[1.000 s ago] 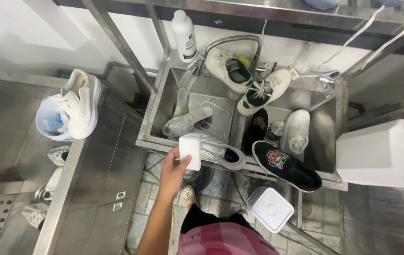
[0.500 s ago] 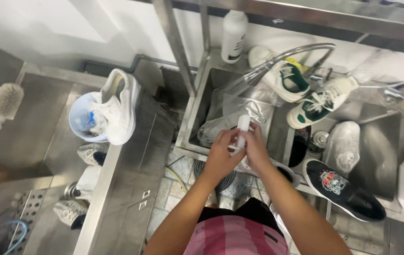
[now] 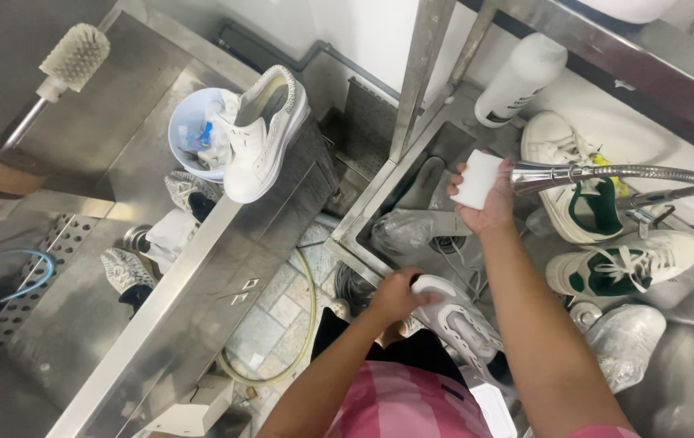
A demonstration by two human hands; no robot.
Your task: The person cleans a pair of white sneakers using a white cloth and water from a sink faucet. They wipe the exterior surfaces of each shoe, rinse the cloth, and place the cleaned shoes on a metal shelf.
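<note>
While hands work, shoes crowd the steel sink (image 3: 363,212) above tiled floor (image 3: 270,320).

Sink (image 3: 379,199) brushed steel, dull sheen; faucet hose (image 3: 623,173) glossy ribbed metal; sponge (image 3: 477,179) matt white foam.

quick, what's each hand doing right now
Left hand: closed on the white sneaker.
Right hand: holding the white sponge at the faucet head.

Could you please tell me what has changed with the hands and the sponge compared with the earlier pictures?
The white sponge passed from the left hand to the right hand, which lifted it to the faucet head. The left hand took hold of the grey-white sneaker on the sink's edge. The other shoes stayed put.
</note>
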